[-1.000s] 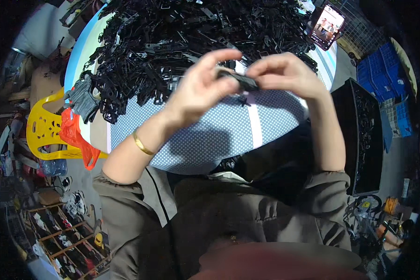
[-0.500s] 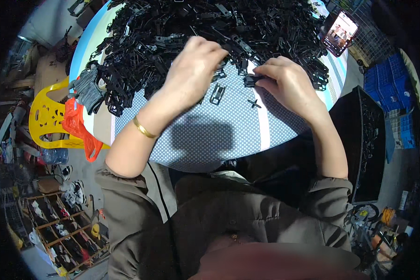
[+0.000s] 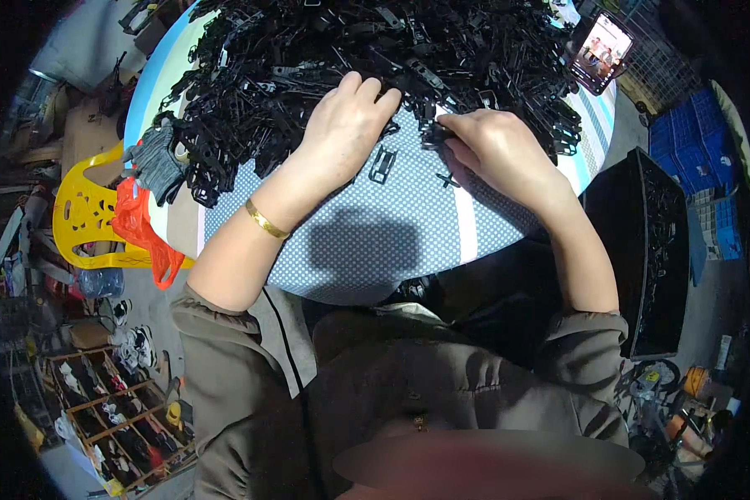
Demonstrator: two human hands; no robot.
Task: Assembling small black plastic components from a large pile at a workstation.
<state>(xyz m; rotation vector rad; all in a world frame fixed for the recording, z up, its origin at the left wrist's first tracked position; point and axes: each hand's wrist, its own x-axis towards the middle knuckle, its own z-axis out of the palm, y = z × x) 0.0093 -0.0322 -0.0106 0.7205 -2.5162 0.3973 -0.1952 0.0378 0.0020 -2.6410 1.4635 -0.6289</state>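
A big heap of black plastic parts covers the far side of the round table. My right hand pinches a small black plastic part between thumb and fingers, close to the heap's near edge. At that same edge my left hand has its fingers curled downward, and the fingertips are hidden, so what they hold cannot be made out. Between the hands a rectangular black frame lies on the dotted cloth. Close under my right hand rests a thin cross-shaped black piece.
A phone with a lit screen stands at the table's right edge. Grey gloves and a red plastic bag sit at the left, by a yellow chair. Blue crates and a large black tray are at the right.
My right hand has moved a little left and away from me with the black part. My left hand stays by the heap, its fingers slightly shifted.
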